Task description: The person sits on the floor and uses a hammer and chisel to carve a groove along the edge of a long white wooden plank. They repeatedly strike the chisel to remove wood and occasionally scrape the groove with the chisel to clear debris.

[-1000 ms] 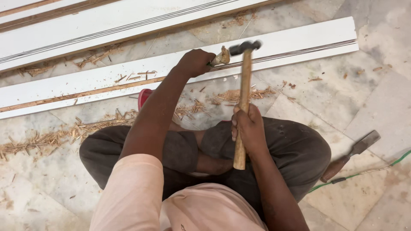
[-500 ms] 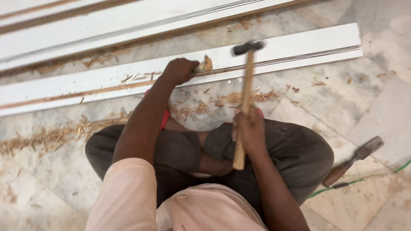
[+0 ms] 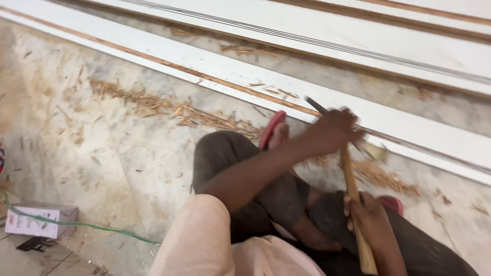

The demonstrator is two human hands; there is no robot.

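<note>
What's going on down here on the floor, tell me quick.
A person sits cross-legged on the marble floor, working on a long white wooden board. The left hand holds a dark, slim metal chisel against the board's edge. The right hand grips the wooden handle of a hammer, its head blurred beside the left hand. Wood shavings lie scattered along the board.

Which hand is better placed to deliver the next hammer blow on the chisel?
The right hand. It grips the wooden handle of the hammer, whose shaft rises toward the chisel. The left hand is closed around the chisel on the white board, so it looks tied up steadying it.
</note>
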